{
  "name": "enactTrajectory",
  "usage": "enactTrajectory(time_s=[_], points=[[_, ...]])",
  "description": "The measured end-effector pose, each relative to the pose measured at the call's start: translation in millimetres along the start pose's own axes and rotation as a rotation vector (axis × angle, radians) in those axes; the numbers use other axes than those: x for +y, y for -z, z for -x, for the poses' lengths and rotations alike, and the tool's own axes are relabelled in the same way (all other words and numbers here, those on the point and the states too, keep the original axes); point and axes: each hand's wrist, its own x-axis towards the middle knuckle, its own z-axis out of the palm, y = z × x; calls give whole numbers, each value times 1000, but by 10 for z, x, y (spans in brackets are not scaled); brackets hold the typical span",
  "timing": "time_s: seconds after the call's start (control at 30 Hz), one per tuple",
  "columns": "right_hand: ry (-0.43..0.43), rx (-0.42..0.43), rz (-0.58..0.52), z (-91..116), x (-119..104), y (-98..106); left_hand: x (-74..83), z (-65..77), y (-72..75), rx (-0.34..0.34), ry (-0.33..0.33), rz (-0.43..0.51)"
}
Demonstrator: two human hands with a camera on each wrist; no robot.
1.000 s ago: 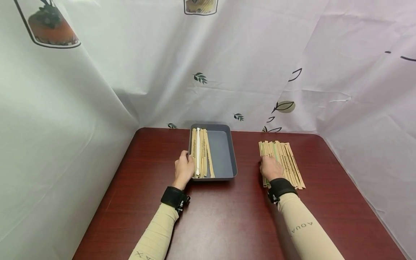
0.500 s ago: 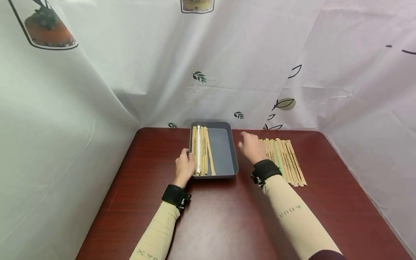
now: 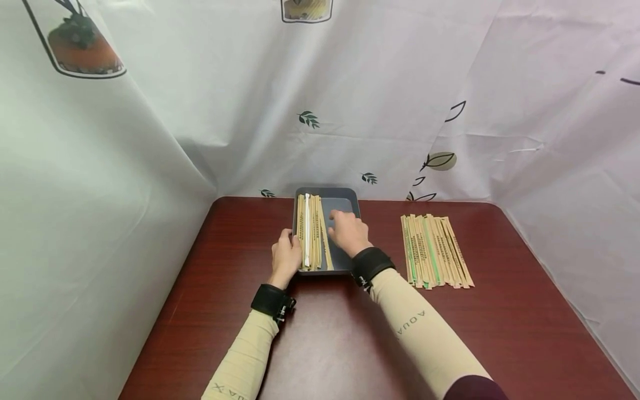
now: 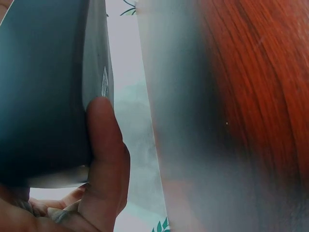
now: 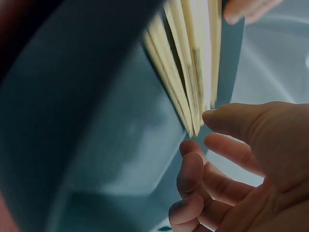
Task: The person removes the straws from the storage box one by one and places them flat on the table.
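Observation:
A grey rectangular tray (image 3: 339, 204) stands near the table's back edge. Along its left side lie several long, thin paper-wrapped straws (image 3: 314, 228), among them a white one (image 3: 307, 230). My left hand (image 3: 286, 258) grips the tray's left wall, its finger against the outside in the left wrist view. Over the right part of the tray is my right hand (image 3: 348, 232). In the right wrist view its thumb and loosely bent fingers are apart and hold nothing, close to the ends of the straws.
To the right, a second row of wrapped straws (image 3: 436, 253) lies side by side on the dark red table (image 3: 320, 339), some with green showing. A white printed curtain (image 3: 250, 111) hangs behind the table and along both sides.
My right hand has moved left from the straws on the table to above the tray. My left hand keeps its hold on the tray wall.

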Motion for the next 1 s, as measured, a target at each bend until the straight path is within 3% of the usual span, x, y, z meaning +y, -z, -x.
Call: enactTrajectory(time_s=[0.47,1.0], points=[[28,-56,49,41,-160,-282,-23,7,-6,-5,4,4],[-4,-55,15,42,-152,-319,-77,-9,-30,3,6,-11]])
